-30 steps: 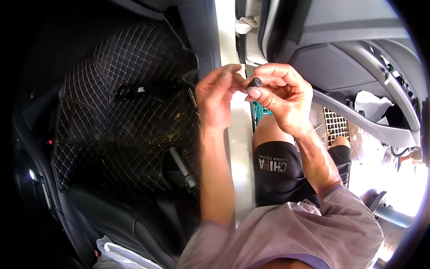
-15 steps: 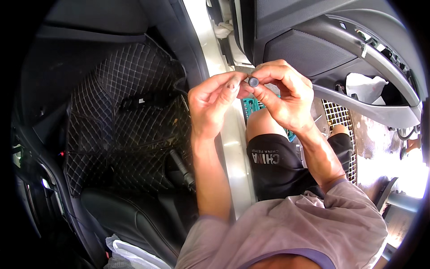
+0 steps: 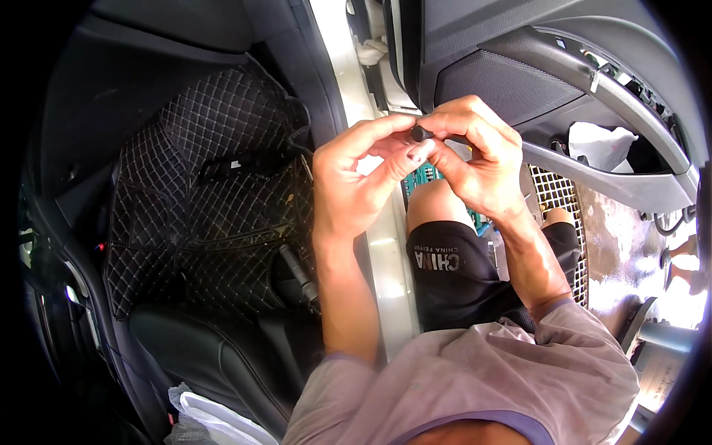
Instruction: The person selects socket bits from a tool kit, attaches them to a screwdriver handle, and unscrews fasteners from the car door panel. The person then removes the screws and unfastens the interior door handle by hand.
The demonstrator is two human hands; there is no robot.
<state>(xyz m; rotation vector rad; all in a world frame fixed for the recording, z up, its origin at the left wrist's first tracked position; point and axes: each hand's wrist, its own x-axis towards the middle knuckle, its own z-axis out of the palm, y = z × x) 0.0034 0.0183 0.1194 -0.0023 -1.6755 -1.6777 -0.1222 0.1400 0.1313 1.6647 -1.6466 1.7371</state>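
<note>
A small dark cylinder with a round end (image 3: pixel 421 134) is held up between my two hands, above the door sill; its kind cannot be made out. My right hand (image 3: pixel 483 159) pinches it between bent fingers and thumb. The fingertips of my left hand (image 3: pixel 354 176) close around the same piece, the thumb just below its round end and the forefinger above. Fingers hide most of its length. Below my hands, between the sill and my knee, shows part of a teal tool case (image 3: pixel 424 176).
To the right stands the open car door (image 3: pixel 512 81), white paper or cloth (image 3: pixel 601 147) in its pocket. On the left, a black quilted floor mat (image 3: pixel 222 111) bears a black rod-shaped tool (image 3: pixel 297 271) near the black seat (image 3: pixel 215 356). A metal floor grate (image 3: pixel 558 194) lies beyond my legs.
The cylinder's round end has tilted, so more of its side shows. My left thumb has shifted right and down, under the piece. Both hands keep their hold.
</note>
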